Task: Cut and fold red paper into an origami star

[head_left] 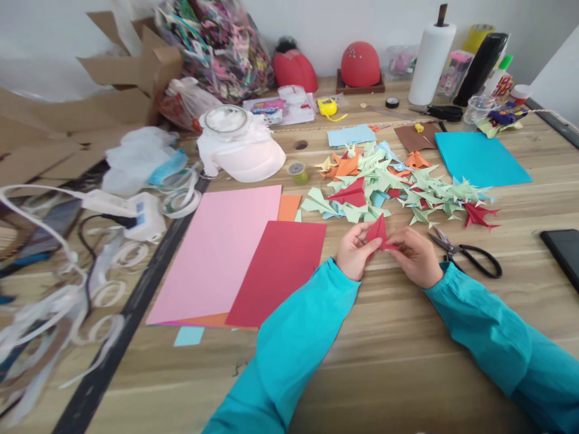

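Observation:
A small folded red paper piece (378, 232) stands between my two hands above the wooden table (398, 349). My left hand (353, 251) pinches its left side with fingers closed. My right hand (416, 256) grips its right lower edge, fingers pressed together. Both sleeves are turquoise. Just beyond the hands lies a pile of folded paper shapes (393, 184) in green, orange, red and light blue. Black scissors (468, 253) lie right of my right hand.
Pink (217, 253), red (275, 271) and orange sheets lie stacked at the left. A blue sheet (479, 158) lies at the far right, a dark phone (563, 250) at the right edge. Paper towel roll (432, 60), cardboard, tape rolls and clutter fill the back and left.

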`<state>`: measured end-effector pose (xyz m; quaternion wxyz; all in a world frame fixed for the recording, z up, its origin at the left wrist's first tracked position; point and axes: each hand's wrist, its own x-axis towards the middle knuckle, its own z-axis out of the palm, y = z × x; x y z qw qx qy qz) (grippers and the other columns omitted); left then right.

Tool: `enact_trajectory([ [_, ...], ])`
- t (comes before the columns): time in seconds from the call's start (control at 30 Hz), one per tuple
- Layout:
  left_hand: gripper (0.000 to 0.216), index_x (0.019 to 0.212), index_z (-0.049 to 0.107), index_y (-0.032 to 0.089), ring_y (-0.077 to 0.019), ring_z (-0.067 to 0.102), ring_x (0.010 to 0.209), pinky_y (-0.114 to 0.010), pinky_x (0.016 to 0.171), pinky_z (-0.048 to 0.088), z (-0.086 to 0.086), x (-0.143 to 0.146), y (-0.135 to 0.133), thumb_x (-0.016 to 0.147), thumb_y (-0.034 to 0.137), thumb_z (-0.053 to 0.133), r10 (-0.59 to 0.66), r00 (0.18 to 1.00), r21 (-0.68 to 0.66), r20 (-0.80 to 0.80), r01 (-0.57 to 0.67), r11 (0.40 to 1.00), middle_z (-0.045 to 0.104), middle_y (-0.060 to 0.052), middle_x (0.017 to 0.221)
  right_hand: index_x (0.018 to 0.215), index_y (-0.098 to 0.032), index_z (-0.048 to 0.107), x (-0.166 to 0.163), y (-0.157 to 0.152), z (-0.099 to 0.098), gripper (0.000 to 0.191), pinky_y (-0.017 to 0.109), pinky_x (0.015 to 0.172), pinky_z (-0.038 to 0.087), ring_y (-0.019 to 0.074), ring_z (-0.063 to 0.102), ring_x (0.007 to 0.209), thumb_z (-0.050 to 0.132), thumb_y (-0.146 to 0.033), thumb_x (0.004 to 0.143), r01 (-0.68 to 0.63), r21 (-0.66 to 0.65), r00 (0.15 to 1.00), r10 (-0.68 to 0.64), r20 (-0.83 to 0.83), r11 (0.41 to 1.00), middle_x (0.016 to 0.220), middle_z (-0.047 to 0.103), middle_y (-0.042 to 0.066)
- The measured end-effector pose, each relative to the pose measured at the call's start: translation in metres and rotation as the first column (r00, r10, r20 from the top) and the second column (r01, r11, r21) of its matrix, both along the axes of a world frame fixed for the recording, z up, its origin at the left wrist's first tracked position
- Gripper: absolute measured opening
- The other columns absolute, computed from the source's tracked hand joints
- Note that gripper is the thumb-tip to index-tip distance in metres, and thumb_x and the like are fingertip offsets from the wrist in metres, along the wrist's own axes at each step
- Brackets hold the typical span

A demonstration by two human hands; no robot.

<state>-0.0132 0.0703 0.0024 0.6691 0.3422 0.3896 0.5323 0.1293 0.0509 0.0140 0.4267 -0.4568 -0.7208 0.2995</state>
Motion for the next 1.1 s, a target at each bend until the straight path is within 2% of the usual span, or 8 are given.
enact_trajectory([
  [0.23, 0.029, 0.076, 0.06, 0.013, -0.0111, 0.058, 0.052, -0.025, 0.054, 0.047, 0.0027, 0.0012, -0.0002, 0.054, 0.025, 0.074, -0.014, 0.999, -0.01, 0.043, 0.015, 1.0, 0.065, -0.001, 0.062, 0.079, -0.02, 0.06, -0.0011, -0.0013, -0.0009, 0.01, 0.03, 0.058, 0.044, 0.0166, 0.054, 0.068, 0.057, -0.03, 0.078, 0.053, -0.024, 0.999, -0.053, -0.003, 0.998, 0.076, 0.059, 0.005],
  [0.4, 0.024, 0.076, 0.06, 0.013, -0.0134, 0.061, 0.055, -0.026, 0.053, 0.049, 0.0051, 0.0012, -0.0015, 0.058, 0.025, 0.072, -0.027, 0.998, 0.018, 0.057, 0.026, 0.999, 0.066, -0.002, 0.064, 0.075, -0.019, 0.06, -0.0016, -0.0015, 0.0, 0.016, 0.028, 0.058, 0.044, 0.0153, 0.054, 0.064, 0.057, -0.034, 0.077, 0.054, -0.145, 0.987, -0.075, -0.144, 0.988, 0.071, 0.061, 0.004],
  [0.6, 0.029, 0.076, 0.059, 0.013, -0.012, 0.06, 0.053, -0.025, 0.055, 0.049, 0.0003, -0.001, -0.0023, 0.055, 0.026, 0.074, -0.038, 0.996, 0.059, -0.084, 0.043, 0.997, 0.065, -0.001, 0.062, 0.071, -0.017, 0.06, -0.0012, 0.0002, -0.0022, 0.02, 0.027, 0.055, 0.043, 0.013, 0.052, 0.058, 0.059, -0.037, 0.075, -0.021, -0.278, 0.954, -0.064, -0.294, 0.96, 0.063, 0.059, 0.002],
  [0.73, 0.03, 0.075, 0.056, 0.013, -0.0105, 0.058, 0.05, -0.023, 0.053, 0.047, 0.0001, -0.0023, -0.0025, 0.056, 0.028, 0.074, -0.029, 0.986, 0.083, -0.167, 0.043, 0.996, 0.062, 0.001, 0.057, 0.069, -0.017, 0.059, -0.0003, -0.0002, -0.0024, 0.024, 0.026, 0.053, 0.041, 0.0123, 0.049, 0.056, 0.058, -0.039, 0.075, -0.063, -0.311, 0.961, -0.027, -0.276, 0.948, 0.06, 0.057, 0.001],
  [0.93, 0.034, 0.074, 0.053, 0.014, -0.0077, 0.052, 0.041, -0.021, 0.043, 0.042, 0.005, -0.0014, -0.0046, 0.054, 0.029, 0.075, -0.047, 0.984, 0.066, -0.174, 0.059, 0.996, 0.06, 0.002, 0.056, 0.066, -0.017, 0.056, 0.0004, -0.0008, -0.0001, 0.028, 0.025, 0.051, 0.039, 0.0119, 0.048, 0.053, 0.053, -0.042, 0.078, -0.047, -0.338, 0.971, -0.035, -0.235, 0.94, 0.057, 0.054, 0.001],
  [1.1, 0.037, 0.077, 0.055, 0.014, -0.0099, 0.057, 0.048, -0.022, 0.049, 0.047, 0.0071, 0.0, -0.0064, 0.05, 0.028, 0.077, -0.076, 0.983, 0.051, -0.169, 0.085, 0.995, 0.063, 0.001, 0.062, 0.064, -0.017, 0.053, -0.0011, 0.0002, -0.0003, 0.029, 0.026, 0.052, 0.04, 0.012, 0.049, 0.053, 0.053, -0.043, 0.078, -0.039, -0.333, 0.968, -0.047, -0.248, 0.942, 0.057, 0.054, 0.001],
])
